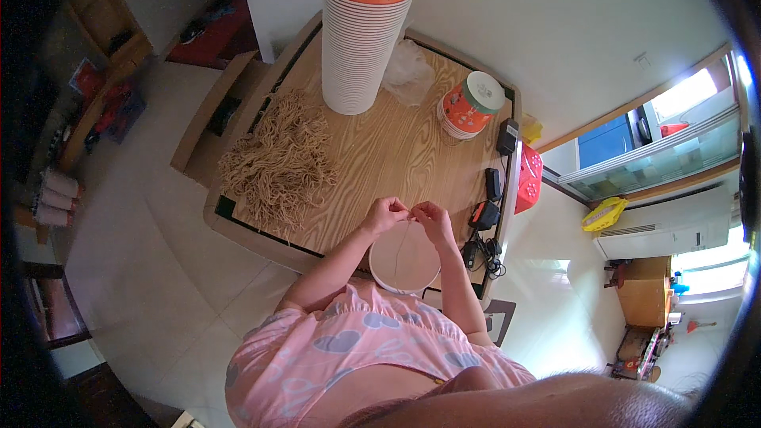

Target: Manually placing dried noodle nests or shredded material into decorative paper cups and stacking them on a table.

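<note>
The fingers of the left hand (384, 214) and right hand (434, 220) meet tip to tip, each set pinching a thin cord (403, 245); its free length trails toward the person, over a round, pale paper bucket (423, 263) at the near edge of the wood-grain bench (380, 160). Whether the cord is fixed to the bucket, knotted or loose cannot be told, so this piece seems to be partway through.

From left to right, much looks left to do. At the left lies a large tangled heap of tan twine strands (281, 160), apparently unused stock. Beyond it, toward the far side, a tall nested stack of white-rimmed paper buckets (351, 55) stands with an orange printed wall showing at its top; it seems to be the main supply. To the far right, a short stack of orange paper buckets (468, 112) sits base up. These may be the finished ones, though no fitted cord can be made out for certain.

As for pose, the left forearm reaches in from the near left, slanting far and rightward, its wrist bent toward the middle. The right forearm rises more steeply from the near right, leaning left. Both hands hang just above the bucket's far rim.
</note>
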Tool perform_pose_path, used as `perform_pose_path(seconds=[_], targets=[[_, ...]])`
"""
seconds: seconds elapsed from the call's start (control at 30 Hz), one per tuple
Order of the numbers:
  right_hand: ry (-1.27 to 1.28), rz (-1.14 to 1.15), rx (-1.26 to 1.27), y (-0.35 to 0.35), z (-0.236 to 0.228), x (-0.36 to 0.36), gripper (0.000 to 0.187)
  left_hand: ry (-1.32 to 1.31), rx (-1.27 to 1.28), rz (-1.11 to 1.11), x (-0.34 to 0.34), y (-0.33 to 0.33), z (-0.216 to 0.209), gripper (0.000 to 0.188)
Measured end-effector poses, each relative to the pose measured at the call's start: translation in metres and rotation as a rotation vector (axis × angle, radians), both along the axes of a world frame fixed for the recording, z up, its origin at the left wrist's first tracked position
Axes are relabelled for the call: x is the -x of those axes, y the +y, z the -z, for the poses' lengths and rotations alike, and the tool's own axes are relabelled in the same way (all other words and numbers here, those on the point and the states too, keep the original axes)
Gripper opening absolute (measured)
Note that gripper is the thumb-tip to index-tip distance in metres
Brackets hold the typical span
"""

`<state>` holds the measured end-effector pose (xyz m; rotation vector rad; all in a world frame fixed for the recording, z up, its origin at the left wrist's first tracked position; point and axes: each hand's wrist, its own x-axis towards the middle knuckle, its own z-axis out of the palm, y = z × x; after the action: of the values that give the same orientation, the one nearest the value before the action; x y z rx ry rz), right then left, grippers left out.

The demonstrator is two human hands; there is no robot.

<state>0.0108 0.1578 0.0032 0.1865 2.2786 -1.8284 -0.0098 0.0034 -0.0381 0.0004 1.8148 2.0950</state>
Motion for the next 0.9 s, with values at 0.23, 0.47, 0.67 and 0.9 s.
perform_pose_path(seconds=[0.23,0.47,0.67,0.9], targets=[[0.022,-0.035,-0.027,0.002,0.001,-0.001,0.008,-0.237,-0.202,0.042,0.002,-0.005,-0.009,0.007],[0.061,-0.068,-0.158,-0.002,-0.006,-0.003,0.007,-0.283,-0.271,0.061,0.003,-0.007,-0.010,0.007],[0.041,-0.052,-0.074,-0.005,-0.008,-0.004,0.011,-0.175,-0.211,0.022,0.002,-0.004,-0.006,0.010],[0.024,-0.114,-0.127,-0.001,-0.010,-0.002,0.011,-0.068,-0.088,0.038,0.002,-0.004,-0.001,0.010]])
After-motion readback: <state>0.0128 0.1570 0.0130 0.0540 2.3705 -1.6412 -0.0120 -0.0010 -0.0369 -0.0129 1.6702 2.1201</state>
